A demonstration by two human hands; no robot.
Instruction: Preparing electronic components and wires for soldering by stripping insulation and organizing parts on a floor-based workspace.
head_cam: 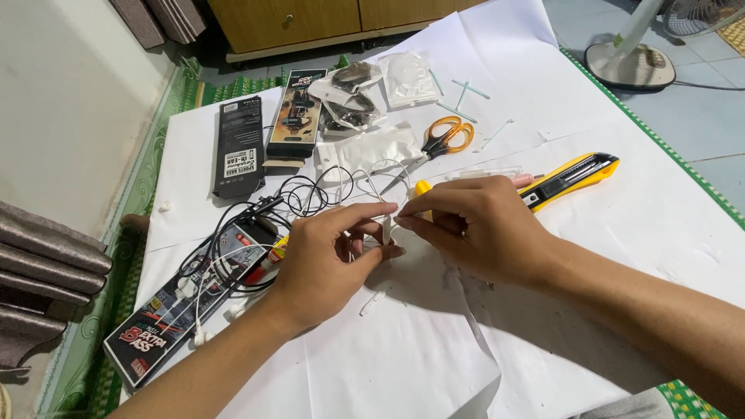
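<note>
Both hands meet at centre over white paper (pixel 543 101) spread on the floor. Left hand (pixel 322 260) and right hand (pixel 473 225) each pinch, with narrow fingertips, a small white part (pixel 386 230) on a thin white cable (pixel 365 182); the part sits between the fingertips, mostly covered, its shape hard to make out. At 8 o'clock, a flat black box (pixel 155 334) lies under tangled black wires (pixel 233 233) and white earbuds (pixel 186 289). At 11 o'clock, a second black box (pixel 238 146) lies shut, contents not visible; beside it a third box (pixel 296 115) with a window. At 12 o'clock, clear bags (pixel 365 85) hold dark items, indistinct. Orange scissors (pixel 446 136) at 1 o'clock, yellow cutter (pixel 570 178) at 2 o'clock, its tip hidden behind the right hand. A yellow object (pixel 421 188) is partly hidden by the right fingers. Fan base (pixel 628 66) cut off at top right.
</note>
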